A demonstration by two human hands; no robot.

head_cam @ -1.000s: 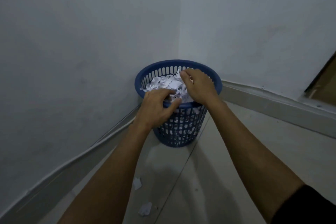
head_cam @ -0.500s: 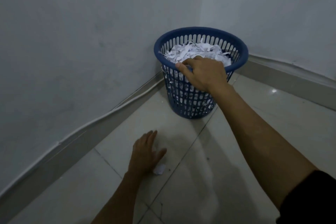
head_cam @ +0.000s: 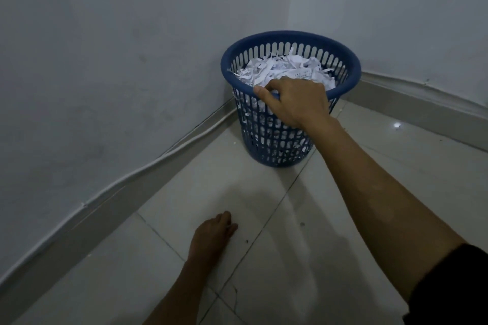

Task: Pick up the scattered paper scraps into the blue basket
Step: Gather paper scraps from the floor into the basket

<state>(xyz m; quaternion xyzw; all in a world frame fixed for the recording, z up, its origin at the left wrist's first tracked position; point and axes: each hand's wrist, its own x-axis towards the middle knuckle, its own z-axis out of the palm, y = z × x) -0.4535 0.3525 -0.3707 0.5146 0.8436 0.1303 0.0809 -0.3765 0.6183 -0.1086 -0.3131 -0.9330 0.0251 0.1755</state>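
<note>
The basket (head_cam: 290, 42), dark blue plastic w/ slotted walls, is set upright in the far corner on the tiled floor (head_cam: 369, 192), its round mouth facing up, long axis vertical, tapering toward the base. It is filled nearly to the rim w/ white shredded scraps (head_cam: 285, 68); strips lie at mixed angles, so no single direction can be given. More white is seen thru the wall slots lower down. The near rim is gripped by the right hand (head_cam: 298, 103): thumb stretched left along the outside of the rim, fingers curled over the edge into the basket, tips hidden. The left hand (head_cam: 211, 235) is held low on the floor, near and left of the basket, well apart from it; fingers are bunched together w/ a thin pale sliver seen at the tips, prob. pinched, but too small to be sure. A grey skirting (head_cam: 132, 185) is seen along the left wall.
</note>
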